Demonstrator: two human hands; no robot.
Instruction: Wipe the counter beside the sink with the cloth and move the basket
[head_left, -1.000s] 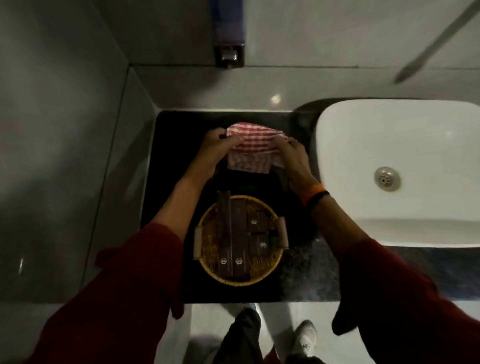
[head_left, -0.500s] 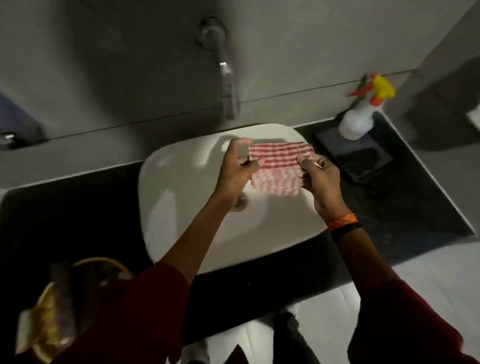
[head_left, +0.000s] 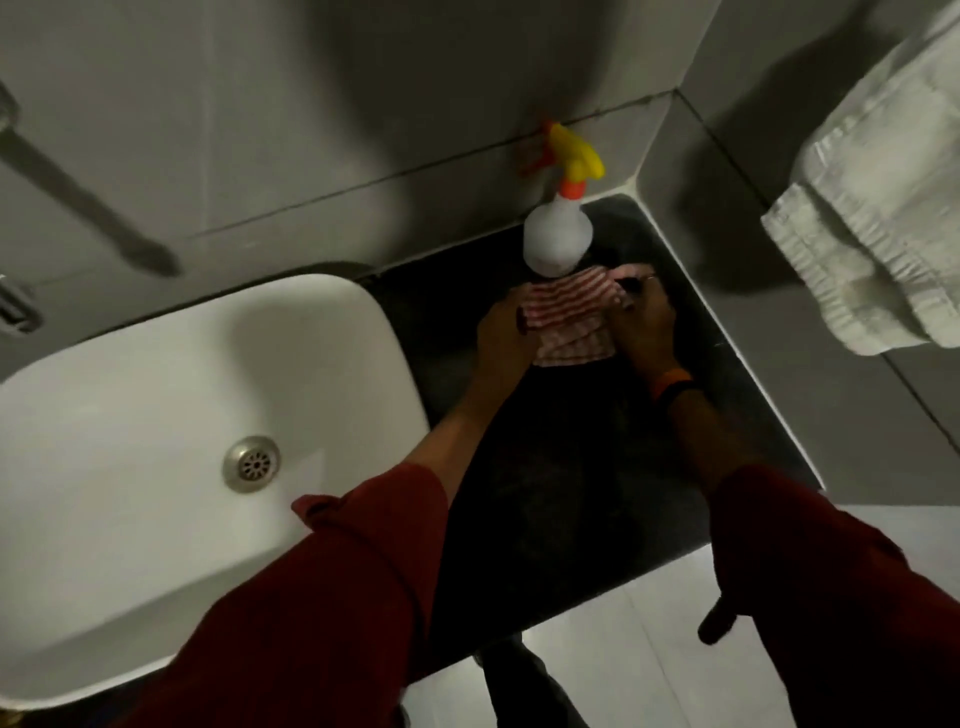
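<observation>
On the dark counter (head_left: 571, 467) right of the sink (head_left: 156, 415), the red-checked cloth (head_left: 566, 322) was gripped at its edges by left hand (head_left: 501, 338) and right hand (head_left: 644, 327), beside the spray bottle (head_left: 557, 236). Wiping was judged barely begun; no basket was visible, its move presumably outstanding.

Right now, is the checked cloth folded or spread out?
Folded: the cloth shows doubled layers, held at its ends by left hand and right hand.

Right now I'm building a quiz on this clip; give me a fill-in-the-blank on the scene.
Both hands hold the red-and-white checked ____ over the dark counter.
The white spray bottle has a ____ trigger head.
The white basin lies to the person's ____.
An orange band circles the ____ wrist.

Missing: cloth; yellow; left; right
</observation>
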